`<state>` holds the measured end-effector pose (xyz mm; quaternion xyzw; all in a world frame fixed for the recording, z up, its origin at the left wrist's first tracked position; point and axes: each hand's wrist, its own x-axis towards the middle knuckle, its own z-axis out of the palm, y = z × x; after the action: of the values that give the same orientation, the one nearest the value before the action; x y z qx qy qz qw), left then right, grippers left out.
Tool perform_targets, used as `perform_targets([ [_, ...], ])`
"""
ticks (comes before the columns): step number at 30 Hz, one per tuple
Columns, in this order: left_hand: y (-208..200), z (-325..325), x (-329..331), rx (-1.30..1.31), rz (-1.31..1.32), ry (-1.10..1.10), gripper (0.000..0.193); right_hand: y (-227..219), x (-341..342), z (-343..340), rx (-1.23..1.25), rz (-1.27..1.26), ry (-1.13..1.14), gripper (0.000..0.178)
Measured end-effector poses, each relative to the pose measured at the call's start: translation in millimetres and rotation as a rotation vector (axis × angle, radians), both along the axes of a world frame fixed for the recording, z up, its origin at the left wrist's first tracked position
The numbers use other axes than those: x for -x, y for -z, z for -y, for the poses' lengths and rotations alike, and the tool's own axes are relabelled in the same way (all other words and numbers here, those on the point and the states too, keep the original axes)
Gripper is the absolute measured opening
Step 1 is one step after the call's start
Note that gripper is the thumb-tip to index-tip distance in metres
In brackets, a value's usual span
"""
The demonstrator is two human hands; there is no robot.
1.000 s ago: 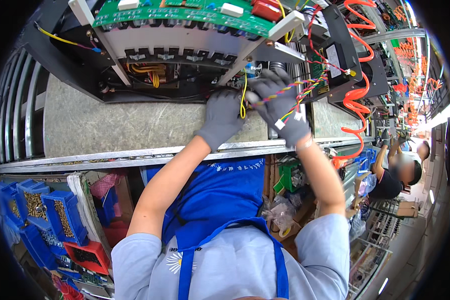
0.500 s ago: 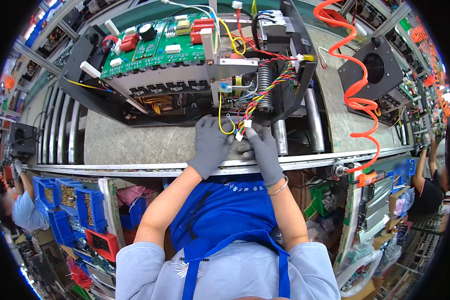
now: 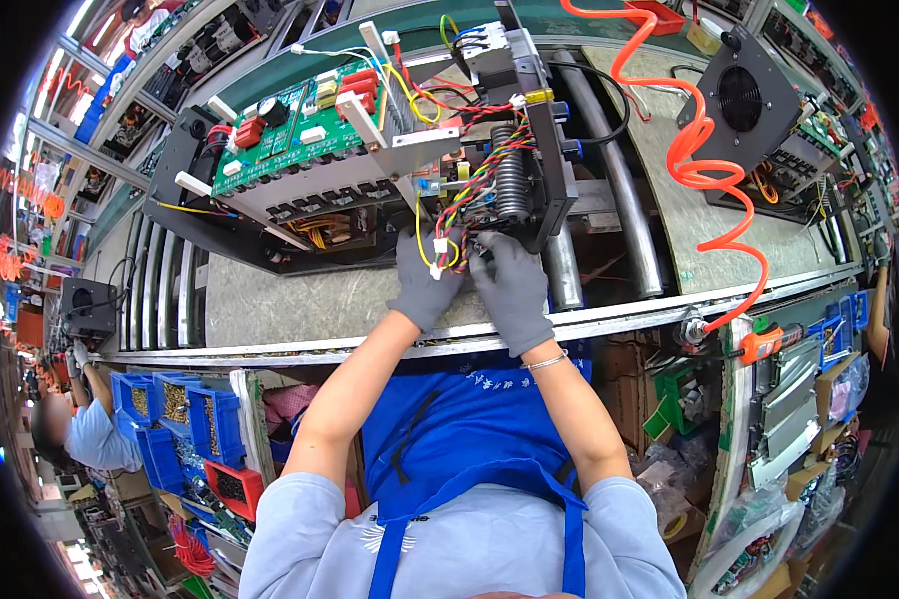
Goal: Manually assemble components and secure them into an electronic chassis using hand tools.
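Hands (image 3: 512,295) close together by wires (image 3: 471,193)

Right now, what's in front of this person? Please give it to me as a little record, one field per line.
Unit: open black metal chassis
On top: green circuit board with red and white parts
Wires: multicoloured twisted bundle ending in small white connectors
Left hand: grey-gloved left hand, beside the connectors; grip unclear
Right hand: grey-gloved right hand, fingertips near the bundle's lower end; grip unclear
Right side: coiled orange-red hose
Lower left: blue plastic bins and one red plastic bin
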<state>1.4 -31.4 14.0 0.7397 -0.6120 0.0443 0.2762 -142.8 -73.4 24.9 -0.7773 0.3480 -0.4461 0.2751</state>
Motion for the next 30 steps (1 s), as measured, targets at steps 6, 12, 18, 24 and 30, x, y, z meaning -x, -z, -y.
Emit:
perform_targets([
  [6, -30.9, -32.8, 22.5, 0.076, 0.067, -0.085, 0.028, -40.2, 22.5, -7.6, 0.155, -0.196, 0.003, 0.023],
  [12, -28.5, -76.0, 20.4, 0.096, 0.019, -0.179, 0.03, -80.0, 0.2, 3.4, -0.227, 0.161, -0.127, 0.019],
  [18, -39.5, -108.3, 24.0, 0.025, -0.003, -0.178, 0.026, -74.5, -49.2, 12.1, 0.036, -0.33, -0.462, 0.03],
  [24, -47.1, -146.3, 13.9, 0.005, -0.052, -0.268, 0.025, -67.0, -54.0, 2.3, -0.78, 0.073, -0.511, 0.024],
  [30, -41.5, -155.2, 7.9, 0.06, -0.118, -0.256, 0.028, -49.5, -19.1, -24.9, -0.787, 0.039, -0.451, 0.047],
])
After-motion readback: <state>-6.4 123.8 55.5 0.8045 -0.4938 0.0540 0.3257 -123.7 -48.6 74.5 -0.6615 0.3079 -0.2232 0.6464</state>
